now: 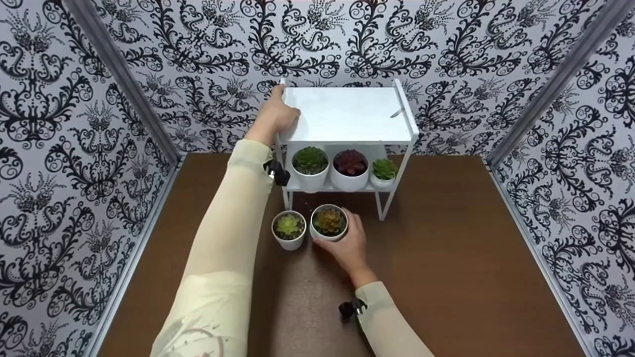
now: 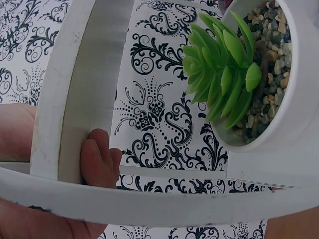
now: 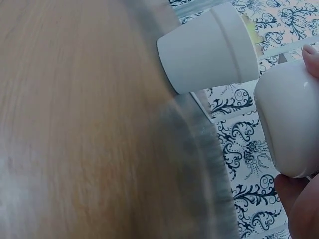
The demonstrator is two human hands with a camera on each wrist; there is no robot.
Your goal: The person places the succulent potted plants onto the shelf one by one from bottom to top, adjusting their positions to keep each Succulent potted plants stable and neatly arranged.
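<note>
My left hand (image 1: 274,116) grips the left side of a white two-tier shelf (image 1: 347,111); in the left wrist view its fingers (image 2: 98,162) curl round the white side board. My right hand (image 1: 349,243) holds a white pot (image 3: 291,119) with an orange-brown succulent (image 1: 329,221), lifted off the wooden surface in front of the shelf. Just left of it, a white pot with a yellow-green succulent (image 1: 288,226) stands on the wood. On the lower tier sit pots with a dark green succulent (image 1: 310,159), a dark red succulent (image 1: 350,162) and a small bright green succulent (image 1: 384,169).
The shelf's thin white legs stand on the brown wooden table (image 1: 456,238). Patterned black-and-white walls (image 1: 317,44) enclose the table at the back and both sides, with grey strips in the corners. The shelf stands close to the back wall.
</note>
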